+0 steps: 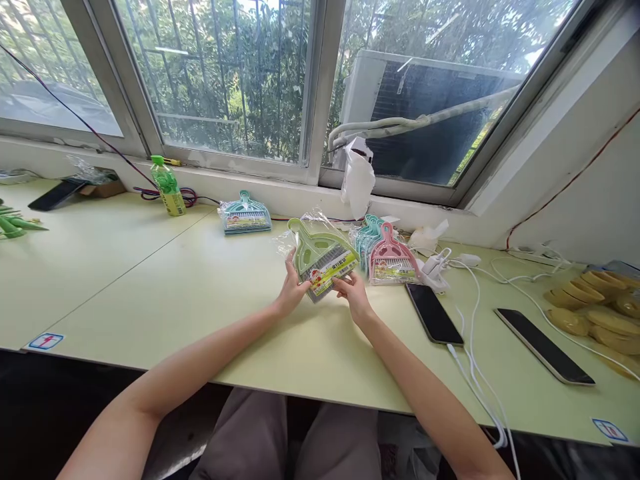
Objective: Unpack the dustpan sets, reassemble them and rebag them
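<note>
Both hands hold a green mini dustpan and brush set in a clear plastic bag, tilted above the table. A yellow-green label and grey bristles show on its front. My left hand grips the lower left edge, thumb on the front. At the lower right edge, my right hand pinches the pack. Just beyond my right hand lie a pink dustpan set and several teal dustpan sets, also in clear bags. Farther left, by the window wall, is a stack of blue-teal dustpan sets.
A green-capped bottle stands at the back left. On the right are a phone with a white cable, a second phone, a white power strip and yellow bagged items. The table's front edge is above my lap.
</note>
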{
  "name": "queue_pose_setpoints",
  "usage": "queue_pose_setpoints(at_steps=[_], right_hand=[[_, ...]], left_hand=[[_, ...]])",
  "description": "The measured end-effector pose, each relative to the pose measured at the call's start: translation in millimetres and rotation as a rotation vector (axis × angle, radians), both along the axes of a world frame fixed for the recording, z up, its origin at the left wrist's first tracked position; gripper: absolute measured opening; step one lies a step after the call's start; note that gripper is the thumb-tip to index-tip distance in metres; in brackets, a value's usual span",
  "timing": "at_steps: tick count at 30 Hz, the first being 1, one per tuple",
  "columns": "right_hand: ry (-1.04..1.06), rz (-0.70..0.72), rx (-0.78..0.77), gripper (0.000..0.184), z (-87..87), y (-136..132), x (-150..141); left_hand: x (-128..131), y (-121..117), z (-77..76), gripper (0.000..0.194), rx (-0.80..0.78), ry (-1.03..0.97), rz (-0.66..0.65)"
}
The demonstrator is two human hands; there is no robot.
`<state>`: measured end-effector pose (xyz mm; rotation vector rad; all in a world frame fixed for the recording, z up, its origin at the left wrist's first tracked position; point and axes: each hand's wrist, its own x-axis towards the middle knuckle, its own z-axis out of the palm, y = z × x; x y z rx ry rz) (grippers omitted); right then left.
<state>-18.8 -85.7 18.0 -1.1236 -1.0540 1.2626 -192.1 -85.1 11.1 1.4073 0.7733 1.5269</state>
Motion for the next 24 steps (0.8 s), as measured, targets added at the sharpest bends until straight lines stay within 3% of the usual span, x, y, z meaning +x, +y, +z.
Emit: queue_pose_setpoints(at_steps=[4,13,19,24], right_hand=[[0.005,-0.017,-0.016,0.045,-3.7,0.6,-0.1],[0.002,-0.033,-0.025,0.049,-2.1,-0.2,2.4],[-0.024,-0.022,-0.013,0.047,-5.3,-1.3,-1.6],[-0.001,-0.015,-0.059,0.048,-9.9,0.8,-2.2]], left_hand=[[-0.4,-0.4,0.8,0.088,0.008,-0.005,-0.023],[-0.7,-4.4,5.3,0.099,-0.049,-0.017,-0.097],[0.2,-2.8,1.4,0.094,-0.003,-0.017,0.025],[2.4,-2.7,1.3,0.096,-0.009,-0.058,-0.023]])
